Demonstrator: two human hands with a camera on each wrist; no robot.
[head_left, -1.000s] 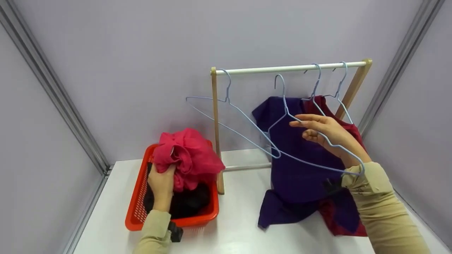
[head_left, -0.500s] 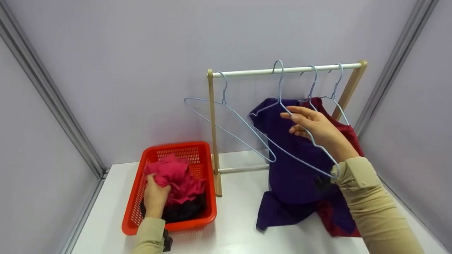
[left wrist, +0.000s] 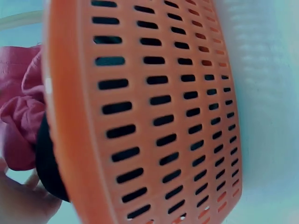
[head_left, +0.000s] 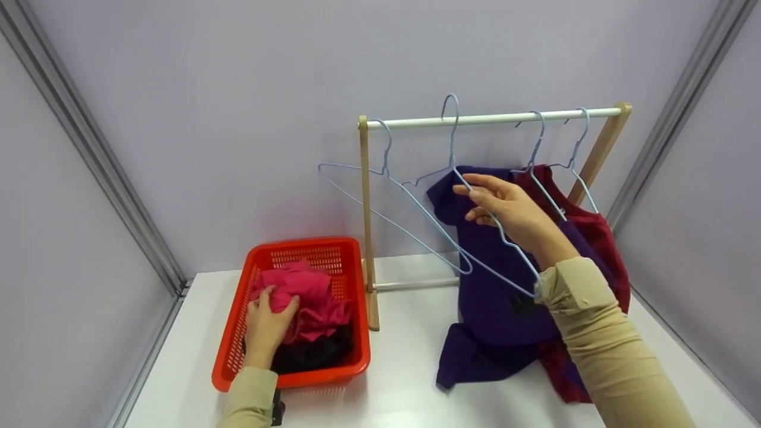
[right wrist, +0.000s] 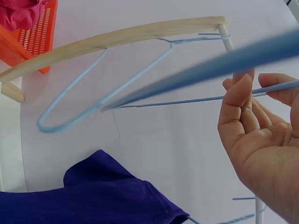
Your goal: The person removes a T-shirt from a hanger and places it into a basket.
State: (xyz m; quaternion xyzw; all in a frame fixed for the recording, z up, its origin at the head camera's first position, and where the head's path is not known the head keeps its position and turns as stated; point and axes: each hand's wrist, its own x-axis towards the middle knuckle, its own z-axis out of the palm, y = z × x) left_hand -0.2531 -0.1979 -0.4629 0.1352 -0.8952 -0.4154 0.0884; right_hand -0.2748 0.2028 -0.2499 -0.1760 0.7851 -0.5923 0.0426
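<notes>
The right hand (head_left: 505,211) pinches a light-blue wire hanger (head_left: 452,159) near the white rail (head_left: 493,119). The left hand (head_left: 267,324), fingers parted, perhaps touches the crumpled pink cloth (head_left: 303,285) (it lies inside the red plastic basket (head_left: 321,374)).

In the head view, the crumpled bright pink cloth (head_left: 300,285) hides part of the soft black cloth (head_left: 315,355), and the right arm's beige sleeve (head_left: 600,339), cut off by the bottom edge, covers part of the dark purple garment (head_left: 493,315). The left wrist view crops the left hand (left wrist: 23,205) and the perforated orange-red plastic basket (left wrist: 70,107). In the right wrist view, the near side of the light-blue wire hanger (right wrist: 210,73) blurs and leaves the right edge, which also crops the right hand (right wrist: 261,135).
</notes>
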